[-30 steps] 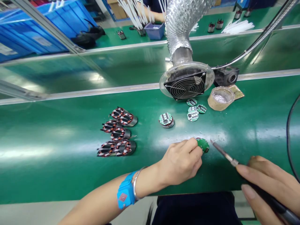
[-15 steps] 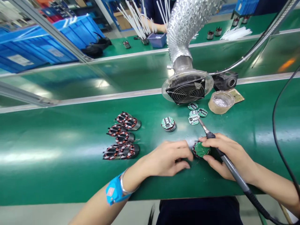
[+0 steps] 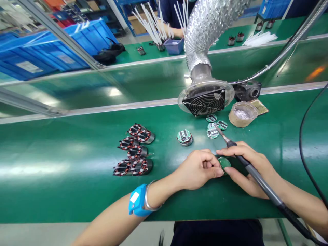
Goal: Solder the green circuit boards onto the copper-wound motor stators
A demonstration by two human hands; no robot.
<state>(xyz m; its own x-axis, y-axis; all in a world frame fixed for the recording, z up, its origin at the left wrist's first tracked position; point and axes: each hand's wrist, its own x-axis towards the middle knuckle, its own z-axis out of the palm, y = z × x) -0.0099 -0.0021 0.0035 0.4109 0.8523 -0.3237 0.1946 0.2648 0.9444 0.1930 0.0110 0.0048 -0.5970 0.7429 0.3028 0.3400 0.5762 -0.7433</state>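
Note:
My right hand (image 3: 256,169) grips a soldering iron (image 3: 252,169), its tip pointing up and left toward some loose boards. The thumb of that hand also rests by the edge of a round green circuit board (image 3: 224,163). Closed at the board's left side is my left hand (image 3: 201,169), thumb and fingertips pinching its edge; these fingers hide part of the board and whatever lies under it. Up and to the left of the board stands a motor stator with a round circuit board (image 3: 184,136) on top.
Several wound stators (image 3: 134,150) stand grouped at left. Loose round circuit boards (image 3: 212,132) lie below the fume extractor (image 3: 206,102). A tub of silvery material (image 3: 242,114) sits to the right. A black cable (image 3: 301,136) hangs at far right.
My left hand has moved right and closed its fingers at the edge of the green circuit board. My right hand still grips the soldering iron and has barely shifted.

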